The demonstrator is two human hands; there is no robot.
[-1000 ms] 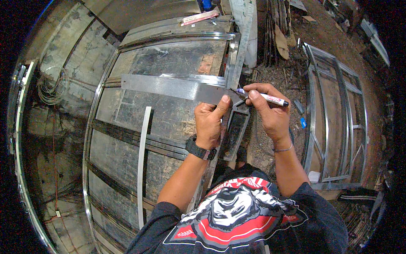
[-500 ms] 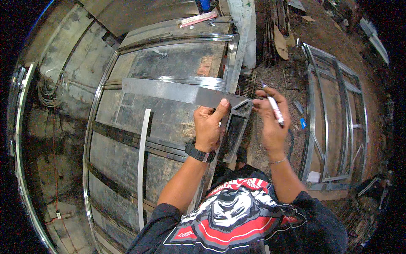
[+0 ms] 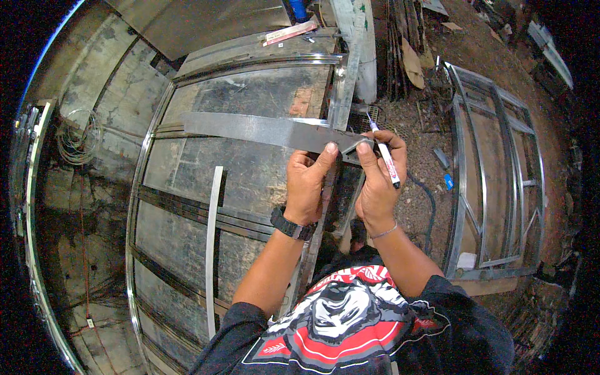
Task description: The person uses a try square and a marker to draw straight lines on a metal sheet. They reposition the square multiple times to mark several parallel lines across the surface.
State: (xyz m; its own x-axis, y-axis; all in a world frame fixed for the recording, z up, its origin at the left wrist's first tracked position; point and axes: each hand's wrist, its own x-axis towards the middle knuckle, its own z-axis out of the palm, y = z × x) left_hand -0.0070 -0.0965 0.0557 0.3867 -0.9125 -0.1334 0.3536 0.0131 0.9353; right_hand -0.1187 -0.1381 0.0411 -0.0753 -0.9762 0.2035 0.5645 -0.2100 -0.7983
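My left hand (image 3: 306,181), with a black watch at its wrist, is closed on a long flat grey metal strip (image 3: 250,130), its thumb pressed on top. The strip reaches out to the left over a metal frame (image 3: 140,156). At the strip's right end is an angled metal piece (image 3: 355,150), mostly covered by fingers. My right hand (image 3: 380,181) pinches this end with its thumb while also holding a white marker pen (image 3: 386,156) between its fingers. The pen's narrow end points up and away, its dark end toward me.
A narrow light metal strip (image 3: 214,250) lies across the frame on the left. Another metal frame (image 3: 494,169) lies on the ground at right. A long narrow box (image 3: 290,33) rests at the far edge. Coiled wire (image 3: 78,137) hangs at left.
My right hand has come in to the left and taken hold of the strip's end with its thumb. The marker pen has moved left with it. My left hand stays in place.
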